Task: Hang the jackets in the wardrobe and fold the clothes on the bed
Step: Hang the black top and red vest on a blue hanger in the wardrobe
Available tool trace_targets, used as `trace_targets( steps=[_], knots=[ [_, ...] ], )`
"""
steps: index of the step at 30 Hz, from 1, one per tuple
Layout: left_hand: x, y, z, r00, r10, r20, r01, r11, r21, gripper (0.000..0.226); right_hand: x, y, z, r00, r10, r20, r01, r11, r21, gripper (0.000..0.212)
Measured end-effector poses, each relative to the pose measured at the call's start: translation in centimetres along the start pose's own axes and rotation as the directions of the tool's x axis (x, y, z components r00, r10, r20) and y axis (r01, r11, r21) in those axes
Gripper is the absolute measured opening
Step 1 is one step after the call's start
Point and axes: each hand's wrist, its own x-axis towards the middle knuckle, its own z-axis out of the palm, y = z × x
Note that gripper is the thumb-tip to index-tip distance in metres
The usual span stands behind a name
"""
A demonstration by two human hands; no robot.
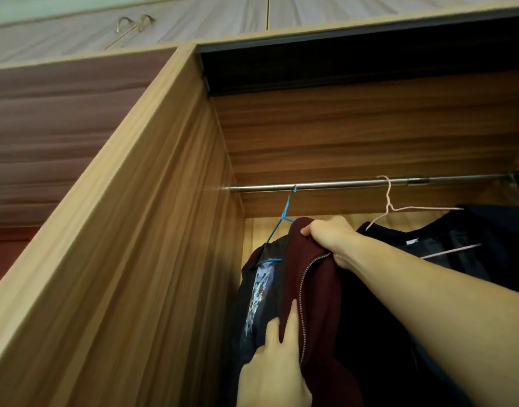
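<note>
Head view. I look up into an open wardrobe (164, 201) of wood-grain laminate — smooth, flat panels, a dark track along the top edge, and pale upper cabinet doors with two curved metal handles (134, 23) above. A round, polished metal rail (340, 183) spans the compartment.

The maroon jacket (314, 277) is inside the compartment, just below the rail and left of centre. My right hand (331, 233) grips its collar area, fingers curled round the bunched cloth at the top. My left hand (274, 362) lies against the front panel beside the zip (305, 289), fingers straight and pressing. It is not clenched.

Handling, as I judge it: the jacket is soft, matte knit fabric — light to moderate in weight, limp, not fragile. It will sag wherever it is unsupported. The collar or shoulder seam is the correct hold; the metal zip teeth offer a stiffer edge for steadying.

A thin blue wire hanger (284, 212) hooks over the rail, touching the maroon cloth; whether the jacket sits on it I cannot tell. Behind hangs a dark printed garment (258, 292). To the right, a pink wire hanger (390, 207) carries a dark jacket (458, 248).
</note>
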Motion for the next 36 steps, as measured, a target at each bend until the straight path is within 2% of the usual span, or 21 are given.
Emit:
trace_targets(
  steps=[5, 11, 19, 22, 29, 32, 36],
  knots=[
    [2.9, -1.2, 0.8, 0.997, 0.013, -0.072, -0.015, 1.0, -0.021, 0.095, 2.9, -0.2, 1.4, 0.999, 0.003, 0.053, -0.005, 1.0, 0.031, 0.015],
    [5.5, -1.7, 0.4, 0.983, 0.113, -0.142, -0.12, 0.992, -0.041, 0.096, 5.5, -1.5, 2.1, 0.997, -0.03, 0.078, 0.031, 0.999, -0.012, 0.014],
    [9.7, -2.3, -2.1, 0.982, 0.134, -0.134, -0.142, 0.989, -0.051, 0.086, 8.8, -4.0, 3.1, 0.994, -0.107, 0.024, 0.11, 0.984, -0.138, 0.024],
    [11.1, -2.1, -2.4, 0.983, 0.119, -0.141, -0.131, 0.988, -0.08, 0.083, 9.6, -5.2, 3.3, 0.993, -0.12, 0.009, 0.119, 0.975, -0.189, 0.018],
    [13.3, -0.5, -4.1, 0.982, 0.157, -0.108, -0.18, 0.951, -0.25, 0.076, 10.1, -8.7, 2.3, 0.981, -0.185, -0.052, 0.158, 0.928, -0.337, 0.02],
    [13.0, 0.9, -4.0, 0.979, 0.197, -0.053, -0.203, 0.932, -0.299, 0.076, 9.7, -8.4, 0.8, 0.969, -0.228, -0.097, 0.176, 0.908, -0.38, 0.016],
    [11.8, 2.2, -2.6, 0.976, 0.217, 0.004, -0.206, 0.932, -0.298, 0.071, 9.4, -6.7, -1.2, 0.977, -0.181, -0.116, 0.122, 0.911, -0.393, 0.012]
  ],
)
